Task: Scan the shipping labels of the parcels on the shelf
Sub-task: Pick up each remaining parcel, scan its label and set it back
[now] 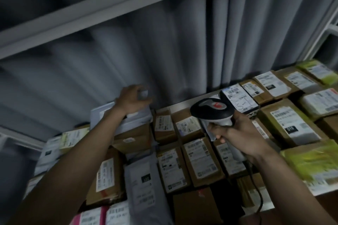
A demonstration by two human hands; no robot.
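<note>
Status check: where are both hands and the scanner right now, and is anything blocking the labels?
Right hand gripping scanner over the parcels. Left hand on the white parcel at the back of the stack, grip unclear. Labels face up, nothing blocking.

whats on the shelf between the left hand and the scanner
In the head view, two brown cardboard parcels with white labels stand side by side between the left hand and the scanner held in the right hand.

A grey pleated curtain (164,56) hangs behind the shelving. A pale metal crossbeam (102,18) slants across above it, and a white rack frame (327,29) stands at far right.
</note>
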